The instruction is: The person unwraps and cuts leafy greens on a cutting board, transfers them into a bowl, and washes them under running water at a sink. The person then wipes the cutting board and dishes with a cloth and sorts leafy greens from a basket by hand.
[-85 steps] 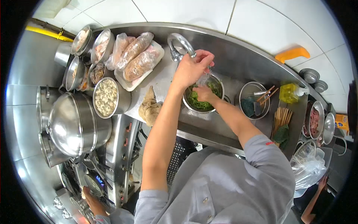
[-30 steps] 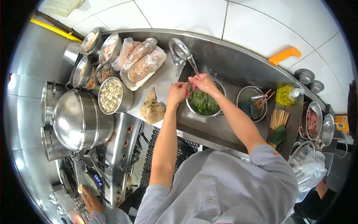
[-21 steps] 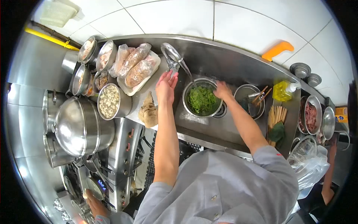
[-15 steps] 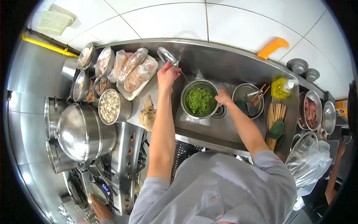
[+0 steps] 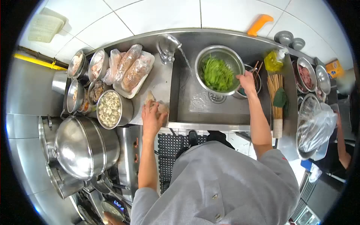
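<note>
A: Fig., main item & pos.?
B: Metal bowl (image 5: 237, 59) w/ leafy greens (image 5: 218, 74), tilted, above the sink (image 5: 221, 118), nr. the drain (image 5: 216, 98).
A: Right hand (image 5: 246, 81)?
B: Closed; fingers clamped on the bowl's rim, R side.
A: Left hand (image 5: 152, 117)?
B: Fingers apart, on a bunched cloth (image 5: 162, 109), at the edge of the counter (image 5: 160, 79).
A: Water?
B: Stream (image 5: 185, 58) from the faucet (image 5: 165, 42) into the sink, L of the bowl, not into it.
A: R side of fig.?
B: Second bowl (image 5: 259, 86), partly hidden by the right hand & forearm; then pump bottle (image 5: 273, 62) w/ yellow liquid, & bundle of thin sticks (image 5: 275, 83) w/ green pad (image 5: 279, 98) on it.
A: L side?
B: White tray (image 5: 149, 70) w/ plastic-wrapped packages (image 5: 131, 71); nr. it, deep pot (image 5: 127, 109) w/ pale pieces (image 5: 109, 108).
</note>
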`<state>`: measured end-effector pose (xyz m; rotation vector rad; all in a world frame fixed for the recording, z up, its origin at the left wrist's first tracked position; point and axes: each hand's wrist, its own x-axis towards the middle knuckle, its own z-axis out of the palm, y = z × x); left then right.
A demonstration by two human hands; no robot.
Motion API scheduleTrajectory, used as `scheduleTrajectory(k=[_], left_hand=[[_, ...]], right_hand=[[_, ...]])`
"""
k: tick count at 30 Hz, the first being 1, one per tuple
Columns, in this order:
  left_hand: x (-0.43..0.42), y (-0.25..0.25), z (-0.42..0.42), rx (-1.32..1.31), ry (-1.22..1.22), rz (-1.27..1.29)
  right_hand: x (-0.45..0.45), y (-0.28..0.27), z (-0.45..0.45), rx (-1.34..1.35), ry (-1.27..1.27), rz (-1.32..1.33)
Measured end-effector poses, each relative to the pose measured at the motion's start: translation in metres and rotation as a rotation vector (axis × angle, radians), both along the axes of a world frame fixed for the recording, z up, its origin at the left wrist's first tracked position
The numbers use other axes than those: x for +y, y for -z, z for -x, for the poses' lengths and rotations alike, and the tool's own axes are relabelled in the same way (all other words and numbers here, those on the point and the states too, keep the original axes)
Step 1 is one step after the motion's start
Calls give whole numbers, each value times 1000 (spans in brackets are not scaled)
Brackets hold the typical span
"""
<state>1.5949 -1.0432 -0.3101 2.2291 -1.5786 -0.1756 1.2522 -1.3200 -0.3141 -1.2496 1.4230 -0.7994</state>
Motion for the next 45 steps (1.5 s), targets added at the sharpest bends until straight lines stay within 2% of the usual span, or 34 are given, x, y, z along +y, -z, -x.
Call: scheduleTrajectory(k=[3, 5, 6, 7, 11, 14, 18, 22, 25, 29, 33, 40, 45], left_hand=[[5, 23, -9, -5, 9, 143], [3, 16, -7, -20, -8, 246], [4, 19, -8, -34, -18, 254], [8, 23, -8, -46, -19, 250], [5, 23, -9, -99, -22, 341], [6, 22, -10, -58, -27, 300], [6, 30, -13, -77, -33, 374], [6, 35, -14, -51, -30, 380], [6, 36, -14, -37, -19, 387], [8, 37, -16, -47, -20, 401], [7, 40, -18, -41, -4, 406], [8, 39, -19, -49, 13, 370], [9, 34, -19, -44, 41, 368]], right_hand=[[-17, 20, 7, 487, -195, 257], [7, -44, 9, 129, -80, 253], [-10, -28, 24, 60, -17, 278], [-3, -49, 26, 113, -35, 337], [7, -154, 20, 679, -91, 666], [20, -215, 19, 697, -6, 675], [30, -276, 27, 547, 54, 630], [47, -330, 25, 618, 91, 662], [39, -348, 44, 507, 128, 636], [69, -382, 27, 750, 283, 626], [96, -393, 15, 649, 321, 672], [110, -401, 16, 679, 372, 637], [129, -399, 7, 533, 373, 636]])
